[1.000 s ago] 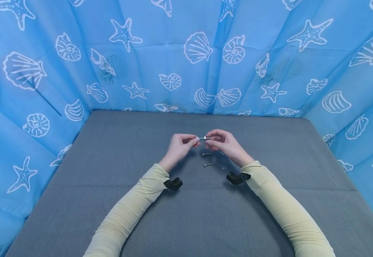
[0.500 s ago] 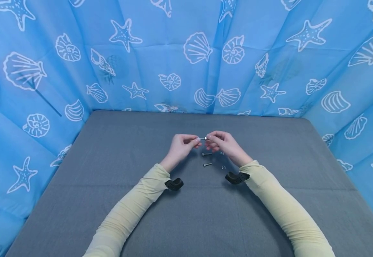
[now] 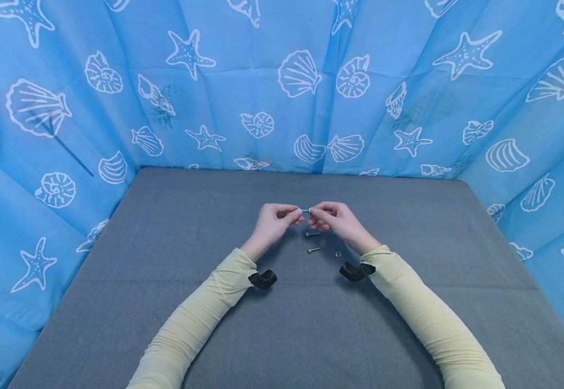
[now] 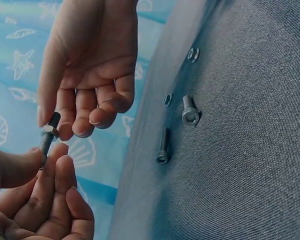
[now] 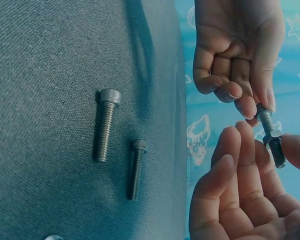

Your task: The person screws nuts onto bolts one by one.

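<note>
My left hand [image 3: 273, 224] pinches the head end of a socket-head bolt [image 5: 266, 120] between thumb and fingers, above the table. A hex nut [image 5: 273, 135] sits partway along the bolt's thread, with the dark threaded tip sticking out beyond it. My right hand [image 3: 344, 222] has its thumb and index finger at the nut, one on each side, and its other fingers are loosely bent. Two more socket-head bolts lie below the hands: a thicker bolt [image 5: 106, 125] and a thinner bolt [image 5: 136, 170].
Loose on the grey cloth-covered table [image 3: 204, 232] are a nut [image 3: 338, 254] and another nut [image 4: 168, 99]. A blue shell-patterned curtain [image 3: 257, 70] closes off the back and sides. Dark wrist mounts [image 3: 262, 279] jut inward from the sleeves.
My right hand has shifted slightly left and its fingers have changed pose around the nut, covering more of the bolt's tip. One loose nut has become hidden behind it. My left hand stays nearly still.
</note>
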Demonstrator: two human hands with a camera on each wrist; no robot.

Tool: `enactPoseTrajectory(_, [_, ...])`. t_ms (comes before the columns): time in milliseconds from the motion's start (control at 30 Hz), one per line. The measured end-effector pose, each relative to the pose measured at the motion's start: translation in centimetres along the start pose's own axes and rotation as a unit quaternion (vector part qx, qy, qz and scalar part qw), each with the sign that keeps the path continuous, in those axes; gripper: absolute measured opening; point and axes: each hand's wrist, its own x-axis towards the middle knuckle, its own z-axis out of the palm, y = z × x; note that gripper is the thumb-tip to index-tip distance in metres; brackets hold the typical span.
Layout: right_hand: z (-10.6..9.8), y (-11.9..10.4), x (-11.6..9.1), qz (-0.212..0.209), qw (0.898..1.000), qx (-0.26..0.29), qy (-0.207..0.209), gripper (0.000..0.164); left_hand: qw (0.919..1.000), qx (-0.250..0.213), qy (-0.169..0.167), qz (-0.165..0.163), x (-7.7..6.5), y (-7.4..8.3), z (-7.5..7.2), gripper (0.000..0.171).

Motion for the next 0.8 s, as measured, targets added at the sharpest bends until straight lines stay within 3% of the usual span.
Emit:
enactPoseTrajectory(300, [0.06, 0.16, -0.03, -0.041, 0.999, 0.029, 0.005, 0.033, 0.9999, -0.01, 0.004, -0.001, 0.41, -0.66, 0.02, 0.028])
enactPoseTrajectory(567, [0.23, 0.19, -0.01, -0.023, 1.0, -0.002, 0.005, 0.039, 1.0, -0.004, 0.004, 0.003, 0.38, -0.62, -0.01, 0.024])
enactPoseTrajectory(800, [0.03, 0.35, 0.1, -0.05, 0.999, 0.018, 0.001, 0.035, 1.0, -0.003, 0.0, 0.004, 0.38, -0.7, -0.01, 0.026])
